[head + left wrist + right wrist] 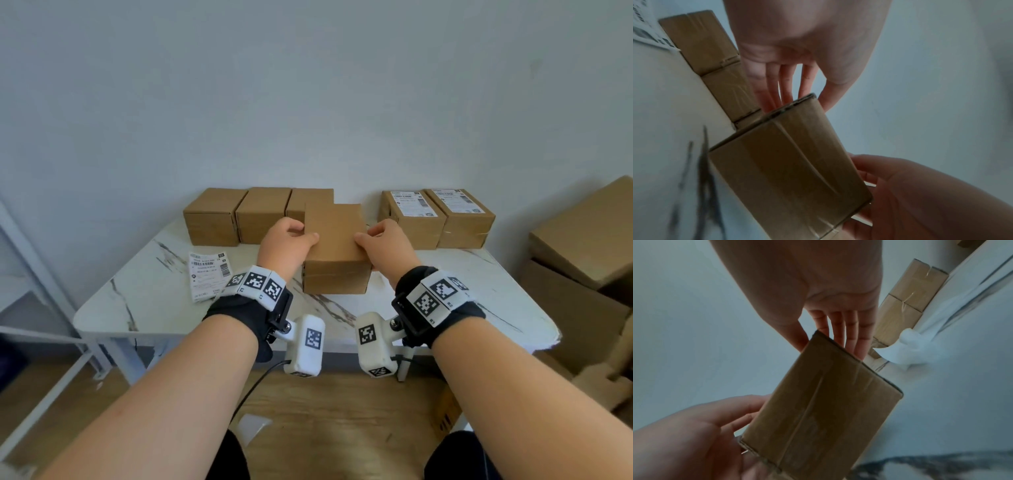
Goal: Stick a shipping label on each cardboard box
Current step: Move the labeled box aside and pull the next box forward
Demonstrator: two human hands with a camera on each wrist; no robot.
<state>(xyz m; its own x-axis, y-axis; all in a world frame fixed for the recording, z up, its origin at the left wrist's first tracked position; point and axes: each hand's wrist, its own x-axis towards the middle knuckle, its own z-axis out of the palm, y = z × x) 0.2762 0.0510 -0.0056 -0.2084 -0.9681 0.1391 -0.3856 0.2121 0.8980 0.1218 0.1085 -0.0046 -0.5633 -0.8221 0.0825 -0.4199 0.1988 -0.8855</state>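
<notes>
- Left hand and right hand clasp the plain box between them, thumbs on top, fingers down its sides
- Loose label lies left on the table

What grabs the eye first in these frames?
The plain cardboard box at mid-table, gripped from both sides by the left hand and the right hand, with thumbs on its top. Behind it by the wall, three bare boxes stand on the left and two labelled boxes on the right. A loose label lies on the table near the left wrist.
</notes>
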